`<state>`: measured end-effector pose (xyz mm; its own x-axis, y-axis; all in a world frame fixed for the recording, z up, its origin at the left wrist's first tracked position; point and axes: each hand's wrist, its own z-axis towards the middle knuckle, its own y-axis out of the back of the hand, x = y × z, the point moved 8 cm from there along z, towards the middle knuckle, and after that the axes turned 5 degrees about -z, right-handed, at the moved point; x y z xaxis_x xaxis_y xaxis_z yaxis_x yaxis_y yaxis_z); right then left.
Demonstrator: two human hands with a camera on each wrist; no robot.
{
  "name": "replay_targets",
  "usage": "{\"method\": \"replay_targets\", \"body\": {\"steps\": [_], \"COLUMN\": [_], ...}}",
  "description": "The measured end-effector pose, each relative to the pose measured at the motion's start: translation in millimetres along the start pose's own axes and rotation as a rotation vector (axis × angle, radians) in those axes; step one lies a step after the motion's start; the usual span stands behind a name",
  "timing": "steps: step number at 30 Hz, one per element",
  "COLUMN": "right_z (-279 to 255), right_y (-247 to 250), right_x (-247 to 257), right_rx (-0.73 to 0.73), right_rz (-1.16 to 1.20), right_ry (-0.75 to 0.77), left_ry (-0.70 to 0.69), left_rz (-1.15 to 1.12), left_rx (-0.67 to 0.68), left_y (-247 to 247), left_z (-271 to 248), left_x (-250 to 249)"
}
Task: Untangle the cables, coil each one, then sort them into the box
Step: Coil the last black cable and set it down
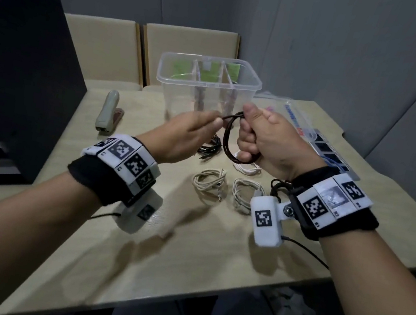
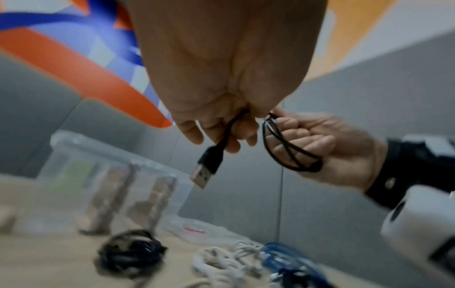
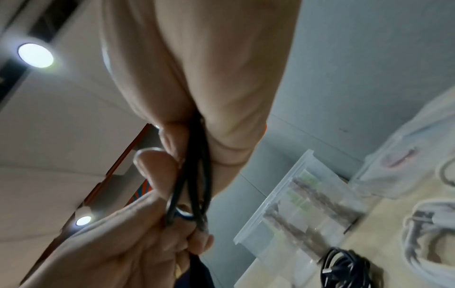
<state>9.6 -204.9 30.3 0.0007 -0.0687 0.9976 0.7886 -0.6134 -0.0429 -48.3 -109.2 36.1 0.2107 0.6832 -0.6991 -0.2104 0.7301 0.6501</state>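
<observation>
both wrists hover above the counter (image 1: 133,241). right hand (image 1: 267,139) grips a thin dark cable coil (image 1: 230,144), just before the clear divided plastic box (image 1: 208,81); left hand (image 1: 186,132) pinches its usb end (image 2: 204,171). if that pinch slips, i think the loops spring loose.

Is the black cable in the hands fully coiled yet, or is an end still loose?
Not fully coiled. The right hand grips several loops of the black cable, while the left hand pinches its free end, the USB plug dangling.
</observation>
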Motion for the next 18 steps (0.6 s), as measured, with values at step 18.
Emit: {"method": "replay_targets", "body": {"steps": [18], "right_z": [-2], "right_y": [24], "right_x": [-4], "right_rx": [-0.155], "right_rz": [-0.576], "right_ry": [0.184], "left_ry": [0.098], "left_rz": [0.243], "left_rx": [-0.279], "left_y": [7], "left_z": [14], "left_x": [-15]}}
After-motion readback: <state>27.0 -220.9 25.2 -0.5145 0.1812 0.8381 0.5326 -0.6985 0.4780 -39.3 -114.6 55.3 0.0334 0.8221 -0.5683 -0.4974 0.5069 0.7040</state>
